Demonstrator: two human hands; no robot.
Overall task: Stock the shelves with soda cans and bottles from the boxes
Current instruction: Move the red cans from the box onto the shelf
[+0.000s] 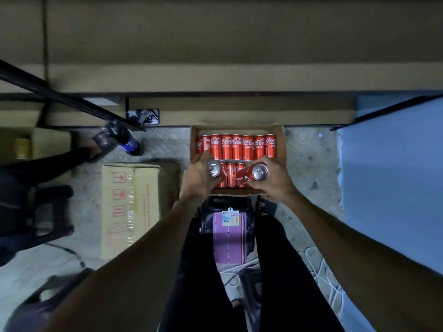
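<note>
Left grip: left hand [197, 174] has its fingers curled round the first red aluminium soda can [214, 168], silver lid toward the camera.
Right grip: right hand [274, 176] wraps the second red aluminium soda can [249, 176], fingers over its far side and thumb on the near side; the can is tilted, lid up and to the right.
Held cans: both at the near row of the box, close together but apart; whether they are clear of the row, I cannot tell.
Arm pose: both bare forearms reach in from the lower corners and converge over the box, wrists roughly level.
Open brown cardboard box [281, 149]: on the grey concrete floor [165, 147], straight ahead.
Packed red cans [236, 146]: a full row stands along the far wall, and a nearer row is partly covered by the hands.
Pink-purple folded cloth [229, 238]: on a black stool between the person's legs, just behind the box.
Closed taped cardboard carton [130, 207]: on the floor left of the left forearm.
Blue panel [393, 176]: at right, well apart from the box.
</note>
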